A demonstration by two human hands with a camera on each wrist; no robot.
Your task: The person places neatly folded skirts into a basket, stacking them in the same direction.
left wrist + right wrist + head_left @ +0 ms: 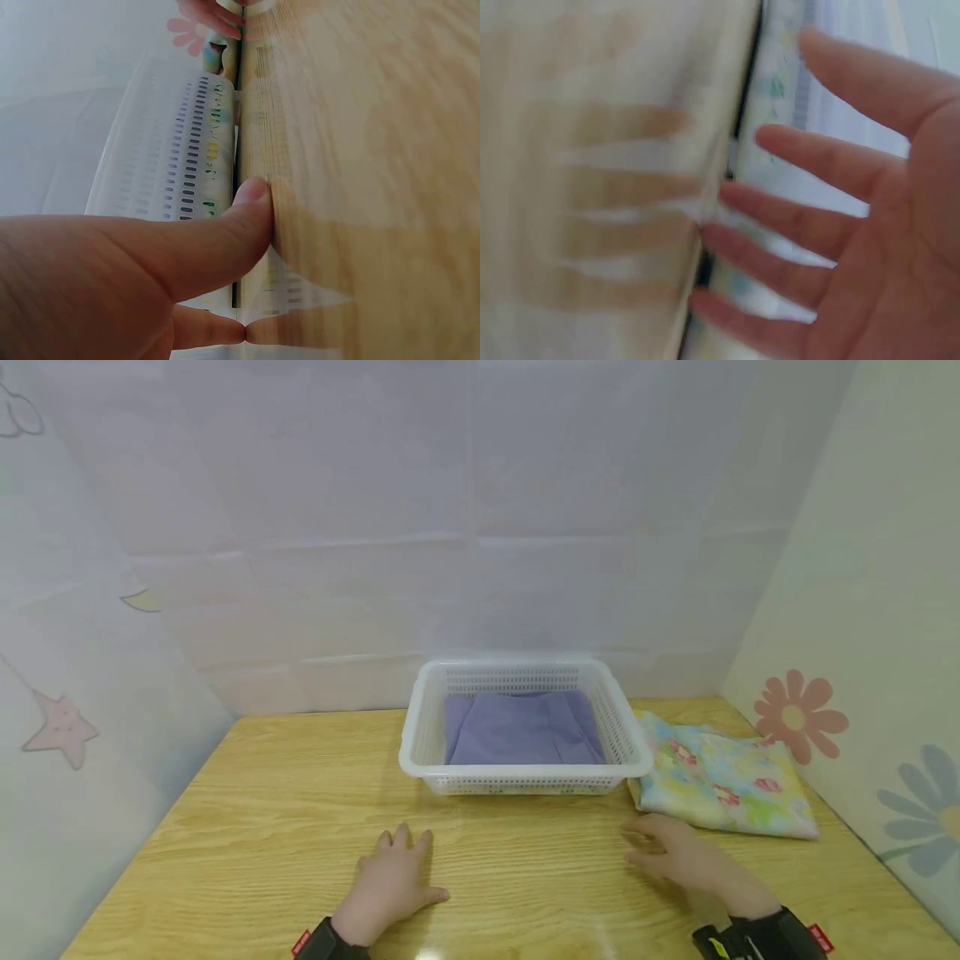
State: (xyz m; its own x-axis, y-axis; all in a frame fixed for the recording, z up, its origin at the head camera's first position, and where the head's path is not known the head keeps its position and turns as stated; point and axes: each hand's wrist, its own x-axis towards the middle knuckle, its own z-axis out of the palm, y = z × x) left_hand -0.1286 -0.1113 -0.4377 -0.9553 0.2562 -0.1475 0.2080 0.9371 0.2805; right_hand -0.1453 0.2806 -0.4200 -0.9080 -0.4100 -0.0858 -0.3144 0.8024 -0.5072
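A white perforated basket [630,752] stands at the back of the wooden table [247,810] with a folded purple cloth [521,731] inside. A folded floral cloth [720,777] lies just right of it. My left hand [393,881] rests flat on the table in front of the basket, fingers straight; in the left wrist view its thumb [225,232] touches the wood near the basket [169,150]. My right hand [686,852] hovers open with spread fingers [817,202] by the near corner of the floral cloth, holding nothing.
Pale screens with star and flower stickers close in the table at the back, left and right. The tabletop runs bare wood on the left [225,827] and along the front edge.
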